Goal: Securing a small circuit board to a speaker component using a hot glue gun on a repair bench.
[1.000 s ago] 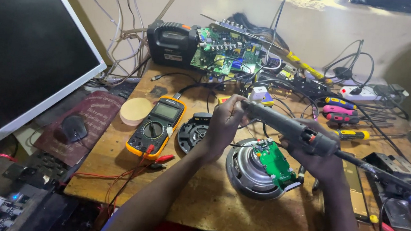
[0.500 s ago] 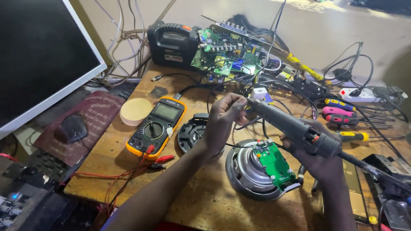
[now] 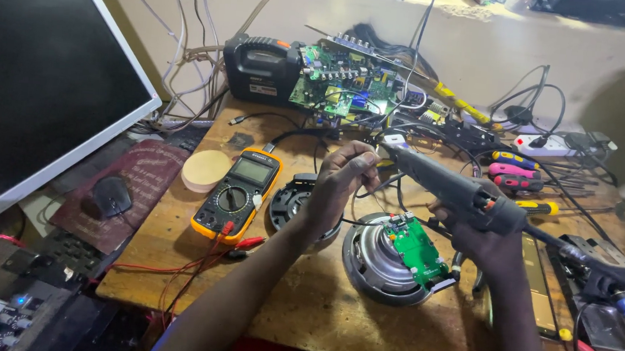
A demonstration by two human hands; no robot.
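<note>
The right hand grips a grey glue gun with its tip at the pinched fingers of the left hand, just above the round speaker with its green board, which lies open on the tabletop, so the fixing looks unfinished.

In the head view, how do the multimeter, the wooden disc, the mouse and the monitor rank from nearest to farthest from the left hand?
Measured from the left hand:
1. Multimeter, yellow-cased, just to its left on the bench.
2. Wooden disc, round, left of the multimeter.
3. Mouse, black, on the dark pad at the bench's left edge.
4. Monitor, dark screen, far left.
</note>
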